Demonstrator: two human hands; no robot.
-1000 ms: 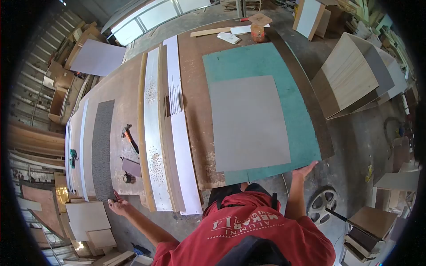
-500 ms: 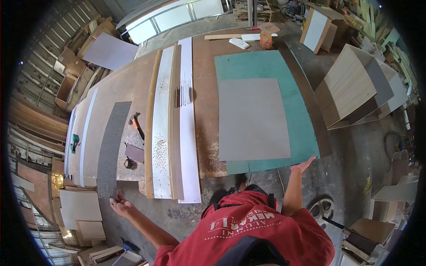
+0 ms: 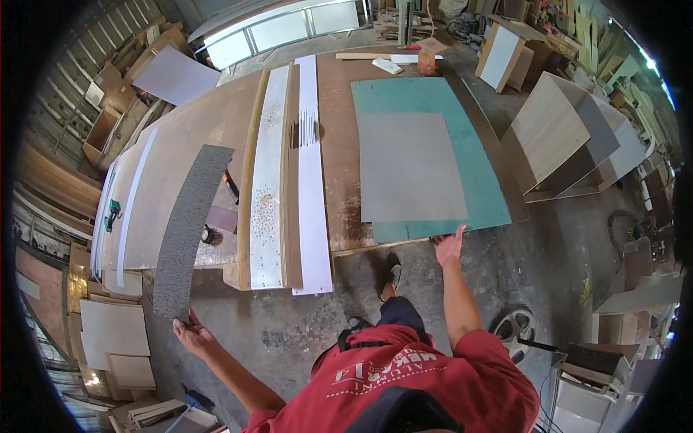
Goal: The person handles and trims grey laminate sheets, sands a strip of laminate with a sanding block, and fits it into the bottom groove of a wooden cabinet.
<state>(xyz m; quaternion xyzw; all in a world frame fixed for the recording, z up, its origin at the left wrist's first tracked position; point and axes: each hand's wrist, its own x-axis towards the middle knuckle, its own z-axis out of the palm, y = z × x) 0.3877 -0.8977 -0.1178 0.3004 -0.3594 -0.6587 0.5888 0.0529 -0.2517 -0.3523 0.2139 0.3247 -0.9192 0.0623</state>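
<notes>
The left hand (image 3: 193, 337) is clamping the dark strip (image 3: 188, 224); level support should limit bending. The right hand (image 3: 449, 250) is sitting by the green sheet (image 3: 481, 169), its grip unclear.

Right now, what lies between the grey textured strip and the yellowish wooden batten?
The head view shows an orange handle, a mauve rectangle, a dark round object.
</notes>
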